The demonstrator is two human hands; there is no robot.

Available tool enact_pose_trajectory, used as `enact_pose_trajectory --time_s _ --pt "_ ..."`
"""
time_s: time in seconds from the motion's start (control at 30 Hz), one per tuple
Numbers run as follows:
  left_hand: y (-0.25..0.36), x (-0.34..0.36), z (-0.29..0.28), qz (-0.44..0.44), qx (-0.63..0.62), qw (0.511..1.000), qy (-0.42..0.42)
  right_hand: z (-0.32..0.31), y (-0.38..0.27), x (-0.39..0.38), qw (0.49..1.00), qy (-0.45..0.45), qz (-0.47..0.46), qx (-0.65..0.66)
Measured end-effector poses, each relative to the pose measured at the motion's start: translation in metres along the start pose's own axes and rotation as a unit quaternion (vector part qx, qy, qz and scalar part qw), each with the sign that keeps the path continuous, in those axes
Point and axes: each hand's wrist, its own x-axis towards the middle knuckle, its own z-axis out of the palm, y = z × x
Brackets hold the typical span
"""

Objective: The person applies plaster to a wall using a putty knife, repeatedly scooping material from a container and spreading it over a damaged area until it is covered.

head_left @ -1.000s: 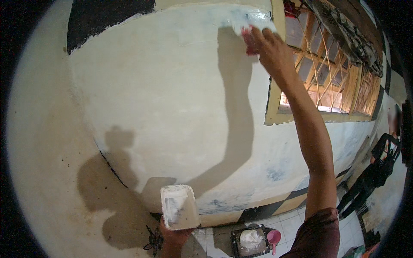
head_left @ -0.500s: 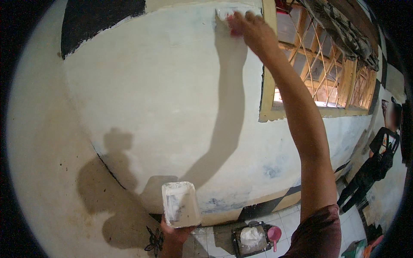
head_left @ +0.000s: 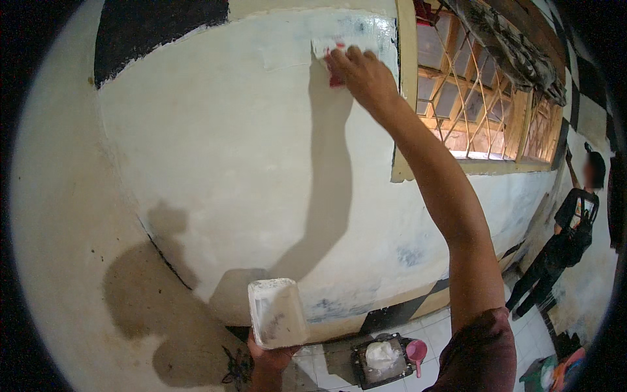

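High on the white wall, my right hand is closed on a scraper with red showing at its handle. Its blade edge meets the wall just left of the window, where the surface looks wet and smeared; my fingers hide part of the tool. Low in front of me, my left hand supports a white rectangular tub from below, fingers wrapped around its lower end. White residue coats the tub's inside and rim.
A yellow-framed window with metal bars is at right, cloth hanging over it. On the tiled floor stand a dark tray with a white heap and a pink dipper. Another person stands at far right.
My right hand has moved down and left along the wall with the scraper, uncovering a wet, smeared patch near the window's corner. The tub stays in my left hand, nearly unmoved.
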Motion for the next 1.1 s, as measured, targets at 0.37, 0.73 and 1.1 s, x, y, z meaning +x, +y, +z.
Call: enact_pose_trajectory --time_s 0.37,0.73,1.1 --pt "0.012 -0.018 -0.01 0.033 -0.014 0.999 -0.014 0.002 -0.024 0.019 1.0 0.024 0.002 -0.015" --pt "0.017 -0.032 -0.003 0.06 -0.008 0.998 0.013 0.01 -0.06 0.047 1.0 0.01 -0.02 -0.013" --pt "0.029 -0.048 0.019 0.075 -0.012 0.997 0.03 0.021 -0.1 0.048 0.999 0.046 -0.025 0.014"
